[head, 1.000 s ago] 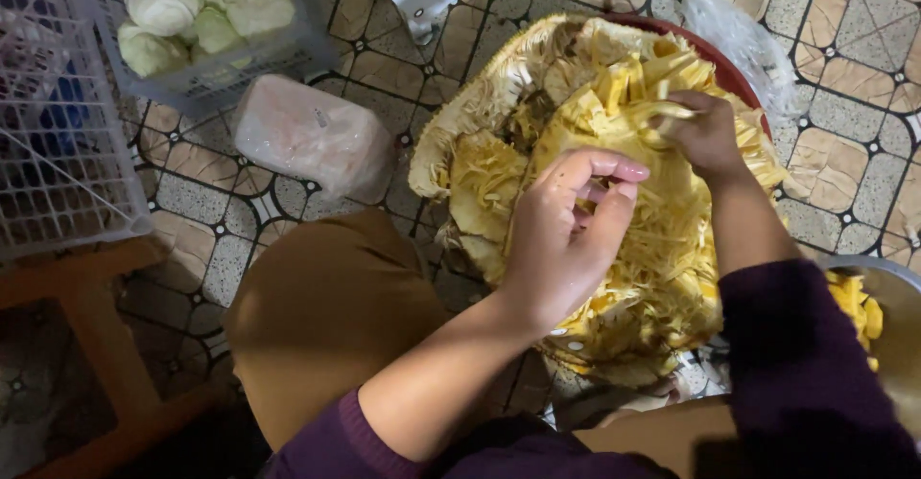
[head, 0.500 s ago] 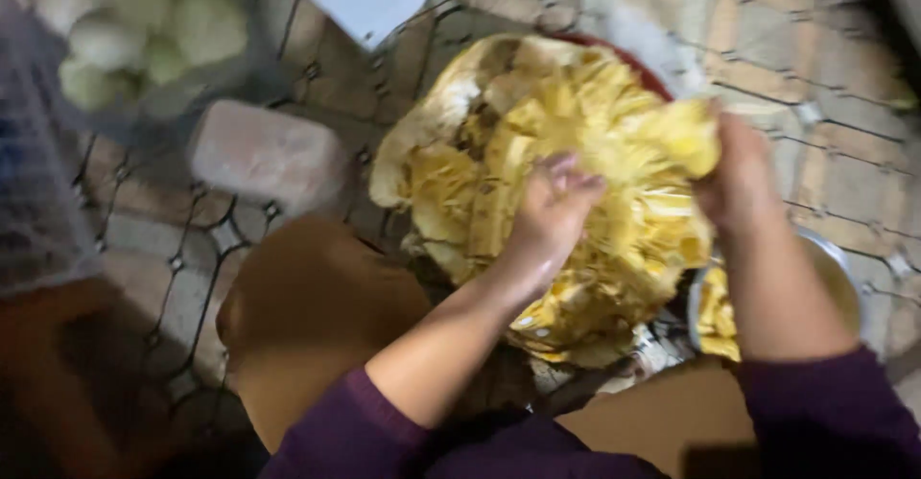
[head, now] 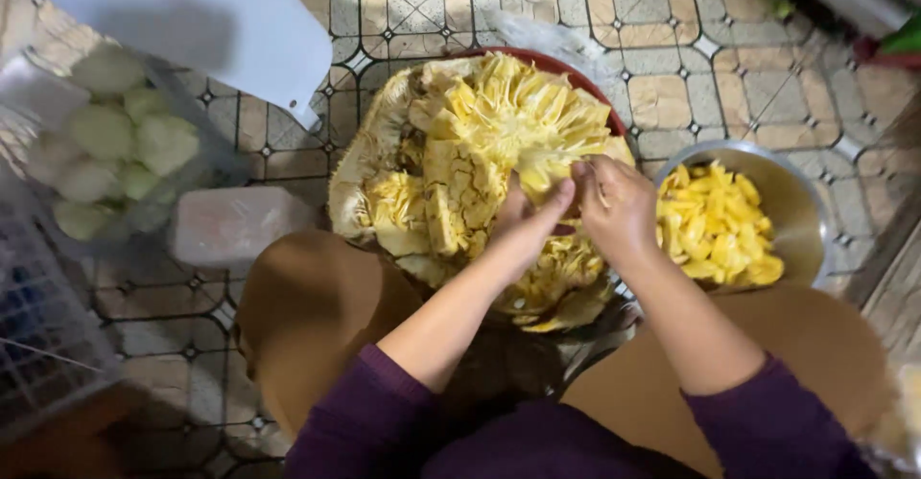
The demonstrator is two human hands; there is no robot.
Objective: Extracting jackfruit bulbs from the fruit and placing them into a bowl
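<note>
While I watch from the head camera, both hands meet over the opened jackfruit [head: 480, 177], which lies in a red basin [head: 590, 84] on the tiled floor [head: 662, 28], between the knees. My left hand [head: 526, 218] is curled, fingers pinched closed on a strand of yellow flesh near the fruit's middle. My right hand [head: 619, 206] is likewise closed in a pinch just beside it, thumb against fingertips, though I cannot tell exactly which piece it has hold of. The two hands are nearly touching.

As I judge it, the risk is tearing: the fibres look stringy and tangled, so a hard pull could rip a pod apart or fling bits onto the floor. The fruit also overhangs the basin's near edge, so pressing down there could tip it.

The fruit's long axis seems to run from the near side, by my lap, away and slightly to the left, with the cut face turned upward and the rind along its left edge.

A metal bowl [head: 811, 201] of picked yellow pieces sits just right of the basin. A clear tub [head: 206, 143] of pale green pieces stands well apart on the left.
</note>
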